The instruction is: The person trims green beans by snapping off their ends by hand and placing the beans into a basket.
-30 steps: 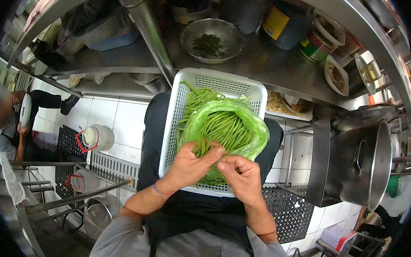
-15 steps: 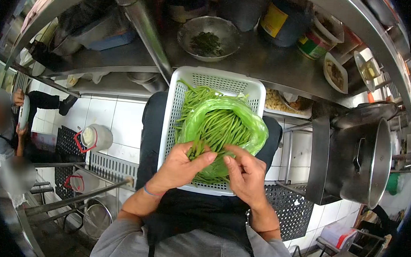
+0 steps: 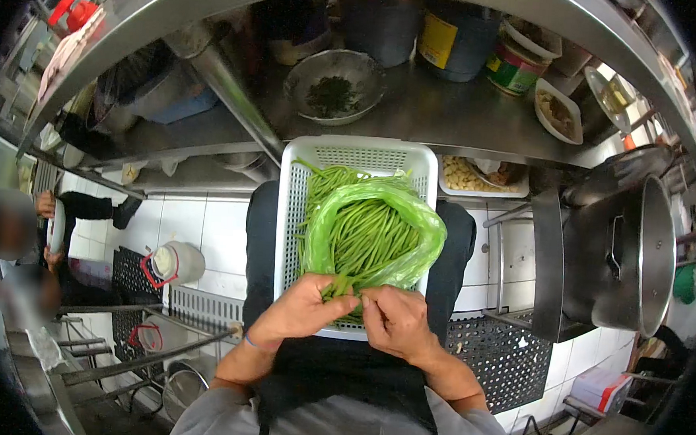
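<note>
My left hand (image 3: 307, 309) is closed around a small bunch of green beans (image 3: 342, 285), with the thumb laid along them. Close against it, my right hand (image 3: 399, 320) pinches at the bean ends with thumb and forefinger, its other fingers curled in. Just beyond both hands, a green plastic bag (image 3: 430, 250) lies open, full of long green beans. It rests in a white perforated basket (image 3: 284, 237) on my lap. More loose beans (image 3: 323, 174) lie in the basket around the bag.
Ahead is a steel shelf (image 3: 450, 116) with a metal bowl (image 3: 359, 102) of chopped greens and several tubs. A large steel pot (image 3: 632, 259) stands at right. A bucket (image 3: 182, 263) is on the floor at left, where another person (image 3: 81, 281) sits.
My right hand has moved left and inward, closing its pinch against the left hand's bunch. The view has shifted, so the shelf and basket's far end appear differently placed.
</note>
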The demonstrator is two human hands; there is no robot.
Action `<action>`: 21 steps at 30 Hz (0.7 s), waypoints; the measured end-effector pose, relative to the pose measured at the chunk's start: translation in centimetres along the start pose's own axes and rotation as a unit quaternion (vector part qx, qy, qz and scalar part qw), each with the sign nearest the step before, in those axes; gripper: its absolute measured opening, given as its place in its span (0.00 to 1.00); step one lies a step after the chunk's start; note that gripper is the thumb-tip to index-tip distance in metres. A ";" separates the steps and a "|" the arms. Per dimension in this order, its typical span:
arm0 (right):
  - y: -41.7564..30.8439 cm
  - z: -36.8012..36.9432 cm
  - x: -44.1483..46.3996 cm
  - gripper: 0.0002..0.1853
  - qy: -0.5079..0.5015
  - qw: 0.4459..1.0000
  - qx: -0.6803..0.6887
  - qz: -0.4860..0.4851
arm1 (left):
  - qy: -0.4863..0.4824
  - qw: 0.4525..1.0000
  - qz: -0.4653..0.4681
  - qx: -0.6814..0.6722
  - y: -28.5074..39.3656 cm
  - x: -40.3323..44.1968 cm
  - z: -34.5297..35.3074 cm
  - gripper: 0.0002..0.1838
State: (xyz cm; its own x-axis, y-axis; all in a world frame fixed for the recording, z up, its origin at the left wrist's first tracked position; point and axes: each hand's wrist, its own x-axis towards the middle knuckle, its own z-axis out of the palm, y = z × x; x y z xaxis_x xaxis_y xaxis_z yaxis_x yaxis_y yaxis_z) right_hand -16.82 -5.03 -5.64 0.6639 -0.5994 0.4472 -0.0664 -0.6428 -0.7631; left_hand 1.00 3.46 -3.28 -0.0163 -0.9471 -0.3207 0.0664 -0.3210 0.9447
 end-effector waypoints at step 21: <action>5.9 -6.7 -4.7 0.09 0.334 0.723 0.504 0.335 | 0.261 0.958 0.073 0.094 1.4 1.9 -6.1 0.06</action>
State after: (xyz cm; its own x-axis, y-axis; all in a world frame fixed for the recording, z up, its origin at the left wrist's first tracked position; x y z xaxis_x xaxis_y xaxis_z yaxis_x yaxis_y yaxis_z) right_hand -25.30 -9.21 -9.09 0.2050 -0.9277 -0.3121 0.5931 0.3714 -0.7143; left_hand 7.12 1.29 -2.97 0.4843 -0.8654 -0.1286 -0.1524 -0.2281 0.9616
